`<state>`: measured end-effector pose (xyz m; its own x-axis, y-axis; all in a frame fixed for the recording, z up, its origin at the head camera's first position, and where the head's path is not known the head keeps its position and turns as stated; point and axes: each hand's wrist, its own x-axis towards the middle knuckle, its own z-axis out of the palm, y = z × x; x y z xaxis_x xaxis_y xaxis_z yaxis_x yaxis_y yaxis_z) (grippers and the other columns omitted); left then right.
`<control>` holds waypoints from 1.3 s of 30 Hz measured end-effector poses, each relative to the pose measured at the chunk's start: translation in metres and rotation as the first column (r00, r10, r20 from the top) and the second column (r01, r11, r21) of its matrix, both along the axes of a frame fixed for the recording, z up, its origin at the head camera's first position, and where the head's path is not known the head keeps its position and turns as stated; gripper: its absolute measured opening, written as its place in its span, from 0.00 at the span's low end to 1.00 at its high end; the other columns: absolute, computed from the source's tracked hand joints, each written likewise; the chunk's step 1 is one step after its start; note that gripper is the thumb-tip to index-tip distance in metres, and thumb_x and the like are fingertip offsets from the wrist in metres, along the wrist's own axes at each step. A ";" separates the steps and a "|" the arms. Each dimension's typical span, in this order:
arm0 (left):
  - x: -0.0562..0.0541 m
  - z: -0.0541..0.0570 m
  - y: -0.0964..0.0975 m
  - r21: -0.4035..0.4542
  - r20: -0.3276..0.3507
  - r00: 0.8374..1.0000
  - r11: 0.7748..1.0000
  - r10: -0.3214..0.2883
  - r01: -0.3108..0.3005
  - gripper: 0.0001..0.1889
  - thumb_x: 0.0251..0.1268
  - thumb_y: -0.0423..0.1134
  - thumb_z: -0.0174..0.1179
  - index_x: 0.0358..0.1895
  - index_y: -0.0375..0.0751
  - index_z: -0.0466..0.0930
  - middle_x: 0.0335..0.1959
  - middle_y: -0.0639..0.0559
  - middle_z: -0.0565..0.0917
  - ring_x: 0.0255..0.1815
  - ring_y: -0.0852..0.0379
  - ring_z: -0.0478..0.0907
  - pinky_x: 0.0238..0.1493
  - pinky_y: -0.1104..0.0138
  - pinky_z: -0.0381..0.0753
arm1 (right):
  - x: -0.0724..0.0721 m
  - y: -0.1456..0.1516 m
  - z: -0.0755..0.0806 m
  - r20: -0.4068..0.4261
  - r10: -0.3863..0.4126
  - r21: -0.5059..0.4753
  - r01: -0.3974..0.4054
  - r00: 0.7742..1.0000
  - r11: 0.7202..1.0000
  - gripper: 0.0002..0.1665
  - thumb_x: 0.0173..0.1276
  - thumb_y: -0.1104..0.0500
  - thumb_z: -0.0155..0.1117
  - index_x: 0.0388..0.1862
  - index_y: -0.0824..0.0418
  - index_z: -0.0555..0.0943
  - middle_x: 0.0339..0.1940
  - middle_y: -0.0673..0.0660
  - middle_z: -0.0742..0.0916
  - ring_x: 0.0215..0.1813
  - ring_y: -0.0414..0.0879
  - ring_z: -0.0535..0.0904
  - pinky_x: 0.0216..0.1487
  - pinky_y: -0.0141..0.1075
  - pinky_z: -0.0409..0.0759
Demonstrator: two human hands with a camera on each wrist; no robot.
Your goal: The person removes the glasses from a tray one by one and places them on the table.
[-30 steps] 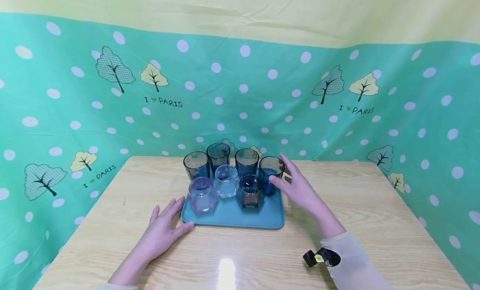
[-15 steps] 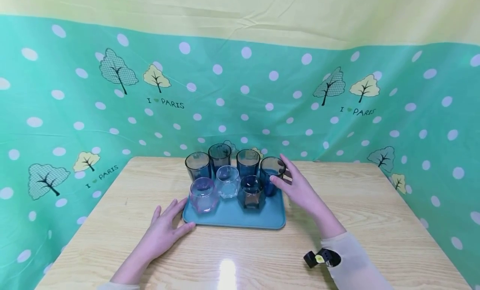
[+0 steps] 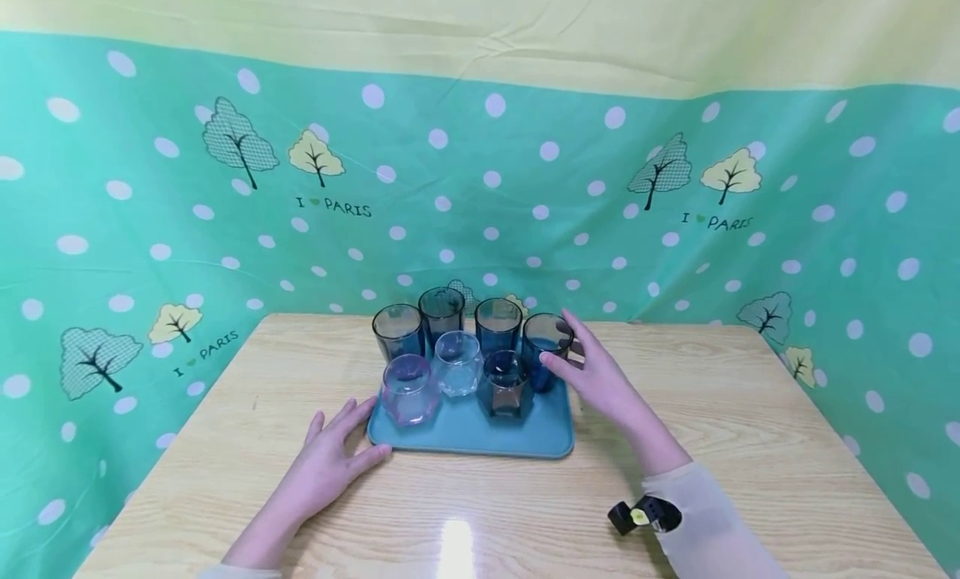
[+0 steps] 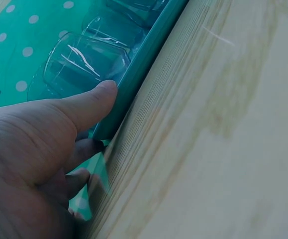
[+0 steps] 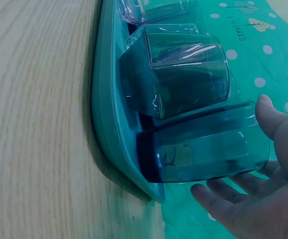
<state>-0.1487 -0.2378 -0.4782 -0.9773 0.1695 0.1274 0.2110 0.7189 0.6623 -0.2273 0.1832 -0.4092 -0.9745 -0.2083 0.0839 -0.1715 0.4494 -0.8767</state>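
Seven is avoided here: several glasses stand upright on a blue rectangular tray. At its right end, my right hand holds a tall blue glass near the rim, thumb on the near side and fingers beyond; the right wrist view shows this glass resting on the tray. My left hand touches the tray's left near corner, fingers mostly extended. In the left wrist view the thumb lies by the tray rim. Low faceted glasses in front are pinkish, clear and smoky brown.
More tall blue glasses form the back row on the tray. The pale wooden table extends to both sides and in front. A green dotted cloth hangs behind. A black device sits on the right sleeve.
The view shifts slightly, moving the scene a little to the right in the picture. Both hands and the glasses keep their places relative to the tray.
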 end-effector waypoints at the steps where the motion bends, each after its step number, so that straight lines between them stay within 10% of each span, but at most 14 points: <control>1: 0.000 0.000 0.000 -0.002 0.002 1.000 1.000 0.003 -0.003 0.45 0.71 0.56 0.76 0.83 0.36 0.70 0.80 0.35 0.75 0.86 0.27 0.58 0.85 0.30 0.36 | 0.000 -0.001 0.000 -0.002 0.003 -0.003 -0.003 1.000 1.000 0.56 0.84 0.44 0.69 0.95 0.51 0.46 0.91 0.64 0.62 0.86 0.72 0.62 0.80 0.60 0.72; 39: 0.002 -0.003 0.004 -0.033 -0.053 0.999 0.999 0.000 -0.002 0.41 0.71 0.51 0.77 0.79 0.33 0.75 0.76 0.35 0.79 0.85 0.26 0.61 0.83 0.26 0.38 | -0.009 -0.002 -0.007 0.022 -0.168 -0.060 0.169 0.986 0.984 0.57 0.67 0.40 0.85 0.87 0.53 0.67 0.78 0.57 0.80 0.80 0.65 0.73 0.76 0.58 0.79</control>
